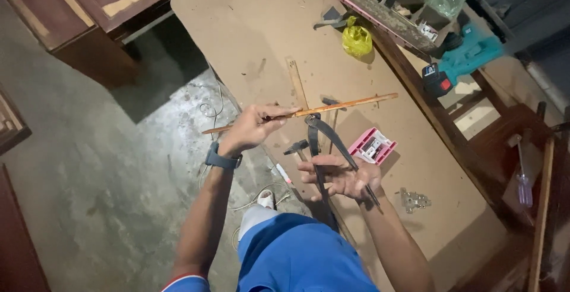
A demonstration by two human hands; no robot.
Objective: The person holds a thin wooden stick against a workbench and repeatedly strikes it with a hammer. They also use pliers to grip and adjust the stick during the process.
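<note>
Two hands at work: the left hand pinches a thin wooden strip level, steadying it, while the right hand, fingers loosely curled, grips long-handled pincers whose head meets the strip just beyond the left fingertips.

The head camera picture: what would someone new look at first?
Probably the hands in the middle: the left hand holds a thin wooden strip level over the brown table, and the right hand grips long dark pincers whose jaws meet the strip. Next, the bright bits: a yellow bag at the table's far end and a pink box by the right hand.
</note>
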